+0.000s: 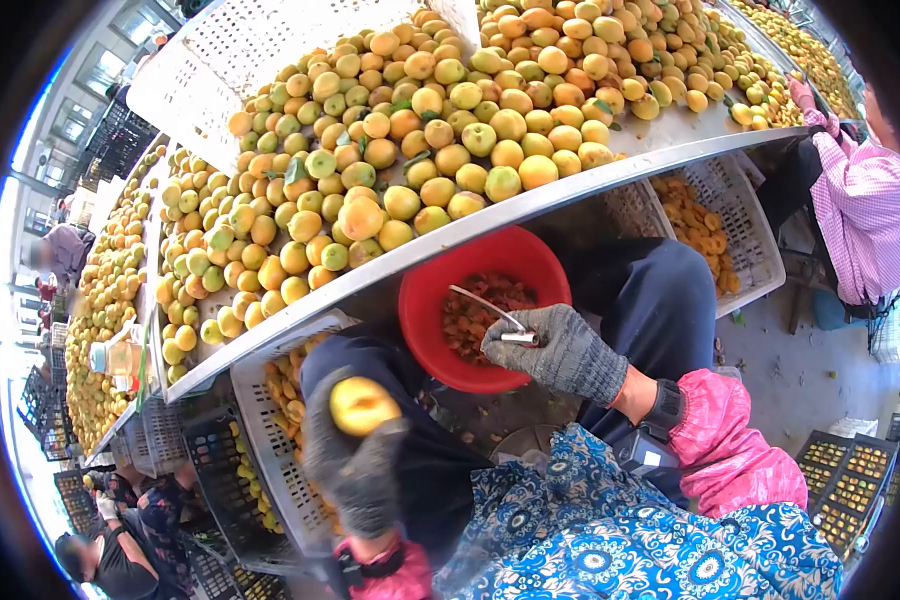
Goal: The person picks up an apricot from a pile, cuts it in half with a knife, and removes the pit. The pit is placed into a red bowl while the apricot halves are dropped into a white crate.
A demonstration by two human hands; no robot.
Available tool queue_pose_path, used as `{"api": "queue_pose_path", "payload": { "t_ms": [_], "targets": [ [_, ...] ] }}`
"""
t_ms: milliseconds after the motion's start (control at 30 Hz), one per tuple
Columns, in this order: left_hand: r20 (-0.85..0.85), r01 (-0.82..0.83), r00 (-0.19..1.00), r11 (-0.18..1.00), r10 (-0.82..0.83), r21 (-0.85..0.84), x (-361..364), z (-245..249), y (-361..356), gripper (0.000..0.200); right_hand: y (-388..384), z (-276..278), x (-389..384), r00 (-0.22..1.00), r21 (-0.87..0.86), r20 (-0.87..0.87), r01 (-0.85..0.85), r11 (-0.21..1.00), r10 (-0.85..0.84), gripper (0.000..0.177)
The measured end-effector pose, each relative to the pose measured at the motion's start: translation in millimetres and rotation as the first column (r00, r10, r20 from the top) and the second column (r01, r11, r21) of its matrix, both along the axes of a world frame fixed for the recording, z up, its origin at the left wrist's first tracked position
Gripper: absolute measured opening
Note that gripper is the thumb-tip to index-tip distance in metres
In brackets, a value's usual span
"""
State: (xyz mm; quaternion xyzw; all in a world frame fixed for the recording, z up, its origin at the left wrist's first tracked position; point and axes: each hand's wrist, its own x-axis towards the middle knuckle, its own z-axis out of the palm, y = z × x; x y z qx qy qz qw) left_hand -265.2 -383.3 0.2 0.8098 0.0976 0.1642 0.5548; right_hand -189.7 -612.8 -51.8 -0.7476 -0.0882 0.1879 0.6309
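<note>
My left hand (355, 460), in a grey knit glove and blurred by motion, holds a yellow fruit (364, 405) over my thigh, beside a white crate. In its grey glove, my right hand (560, 350) is closed around a small knife (505, 322) with a thin curved metal blade pointing up and left. That hand is at the right rim of a red bucket (430, 350), which has reddish-brown pieces (485, 300) inside. Beyond the bucket, many yellow-orange and greenish fruits (400, 200) lie on a metal-edged table (470, 228).
A white crate of cut fruit (700, 230) stands under the table at right, another white crate (270, 440) at left. A black crate (215, 465) is further left. A person in a pink checked shirt (865, 215) sits at right; another person (120, 550) is at lower left.
</note>
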Motion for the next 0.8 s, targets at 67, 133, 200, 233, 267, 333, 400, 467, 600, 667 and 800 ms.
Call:
{"api": "queue_pose_path", "payload": {
  "t_ms": [67, 133, 200, 233, 267, 333, 400, 467, 600, 667, 800],
  "targets": [
    [0.030, -0.128, 0.992, 0.979, 0.125, 0.157, -9.0, 6.1, 43.6, 0.060, -2.6, 1.0, 5.5, 0.999, 0.017, -0.035, -0.034, 0.999, 0.034, 0.021],
    [0.060, -0.163, 0.986, 0.947, 0.152, 0.276, -14.5, 7.9, 81.1, 0.059, -5.4, 0.7, 10.1, 0.963, -0.394, 0.149, -0.151, 0.906, 0.225, 0.023],
    [0.069, -0.161, 0.981, 0.568, 0.181, 0.807, -11.8, 10.1, 102.9, 0.053, -10.2, -13.0, 11.3, 0.888, -0.633, 0.258, -0.142, 0.761, 0.381, 0.025],
    [0.073, -0.163, 0.981, 0.562, 0.180, 0.811, -3.7, 10.3, 104.6, 0.053, -11.9, -15.5, 11.9, 0.888, -0.628, 0.263, -0.140, 0.766, 0.378, 0.025],
    [0.026, -0.130, 0.988, 0.730, 0.152, 0.671, 7.0, 9.4, 105.7, 0.050, -13.0, -17.6, 12.7, 0.885, -0.606, 0.275, -0.145, 0.782, 0.377, 0.025],
    [-0.085, -0.085, 0.987, 0.890, 0.137, 0.448, 39.1, 14.0, 97.5, 0.041, -14.6, -24.5, 15.5, 0.857, -0.557, 0.363, -0.115, 0.822, 0.366, 0.026],
    [-0.038, -0.023, 0.998, 0.847, 0.051, 0.531, 87.2, 11.7, 82.5, 0.037, -14.3, -14.0, 20.0, 0.880, -0.566, 0.306, -0.139, 0.813, 0.363, 0.026],
    [-0.052, 0.088, 0.996, 0.654, -0.074, 0.752, 139.0, 4.8, 74.2, 0.040, -15.4, -22.2, 22.2, 0.892, -0.565, 0.317, -0.094, 0.819, 0.322, 0.028],
    [-0.227, 0.237, 0.971, 0.478, -0.079, 0.846, 214.9, -13.4, 36.3, 0.054, -20.3, -15.5, 27.8, 0.927, -0.583, 0.255, -0.078, 0.809, 0.273, 0.031],
    [-0.297, 0.294, 0.953, 0.434, -0.063, 0.852, 230.4, -24.4, 27.3, 0.058, -23.4, -13.9, 31.7, 0.933, -0.622, 0.231, -0.078, 0.779, 0.277, 0.030],
    [-0.297, 0.266, 0.955, 0.442, 0.000, 0.857, 231.7, -33.6, 19.9, 0.057, -28.2, -14.0, 32.7, 0.932, -0.546, 0.288, -0.028, 0.837, 0.219, 0.028]
  ]
}}
